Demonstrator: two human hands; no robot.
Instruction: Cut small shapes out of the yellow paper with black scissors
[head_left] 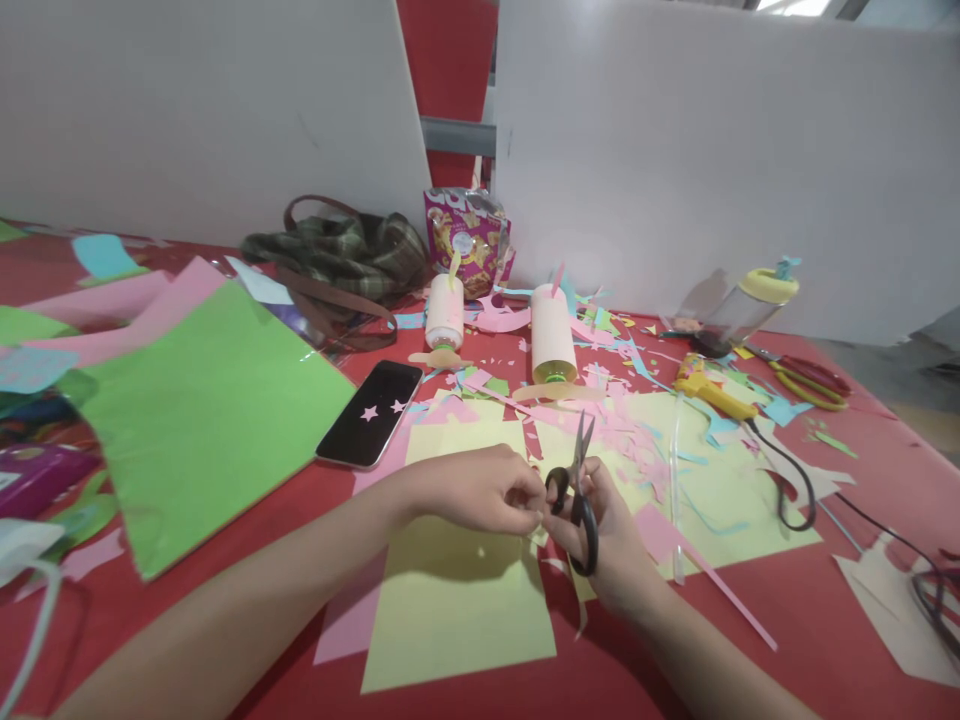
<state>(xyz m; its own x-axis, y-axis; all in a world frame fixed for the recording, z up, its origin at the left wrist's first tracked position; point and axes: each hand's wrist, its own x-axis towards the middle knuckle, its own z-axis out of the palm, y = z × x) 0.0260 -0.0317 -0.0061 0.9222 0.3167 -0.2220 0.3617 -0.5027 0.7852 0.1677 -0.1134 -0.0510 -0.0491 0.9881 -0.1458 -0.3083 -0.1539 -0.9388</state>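
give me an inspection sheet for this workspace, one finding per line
Surface: red table, partly covered by paper
Job's things: black-handled scissors; yellow paper on the table
Clutter: paper scraps, glue gun, phone with two pink stars on it
Hands: right hand holds the scissors; left hand beside its fingertips, anything pinched unclear
Cables: black cable from the glue gun; white cable at left edge
Surroundings: white boards, plaid bag, purple packet

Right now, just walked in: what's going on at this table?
A person is doing papercraft with both hands. The right hand holds black-handled scissors, blades up and slightly parted. The left hand meets it at the fingertips, over yellow paper; whatever they pinch is too small to make out. Two pink stars lie on a phone to the left. Beyond the hands stand two pale cylinders amid paper scraps.
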